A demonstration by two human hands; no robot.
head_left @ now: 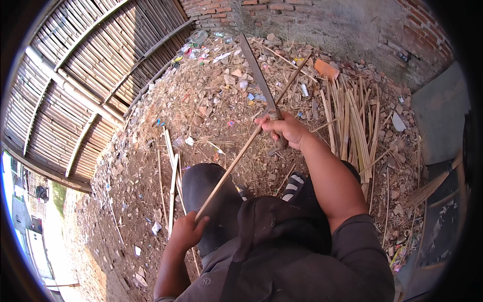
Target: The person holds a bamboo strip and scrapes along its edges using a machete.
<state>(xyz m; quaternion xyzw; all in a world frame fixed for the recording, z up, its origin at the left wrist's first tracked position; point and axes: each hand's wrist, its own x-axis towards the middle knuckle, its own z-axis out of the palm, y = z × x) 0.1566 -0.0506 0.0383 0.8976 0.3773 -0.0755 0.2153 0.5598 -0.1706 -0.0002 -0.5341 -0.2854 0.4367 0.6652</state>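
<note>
My left hand (185, 232) is closed around the lower end of a long, thin bamboo strip (229, 173) beside my left knee. The strip slants up and away to the right. In my right hand (288, 131) is a machete (258, 73), gripped by its handle, with its long dark blade pointing away and slightly left. Blade and strip cross just beyond my right fingers. Some of those fingers lie against the strip; whether they also grip it I cannot tell.
Split bamboo strips (352, 118) lie piled to the right, and a few more (173, 173) lie by my left knee. Rubble and litter cover the dirt ground (131, 201). A bamboo wall (85, 55) stands left, a brick wall (322, 27) ahead, grey panels (440, 116) right.
</note>
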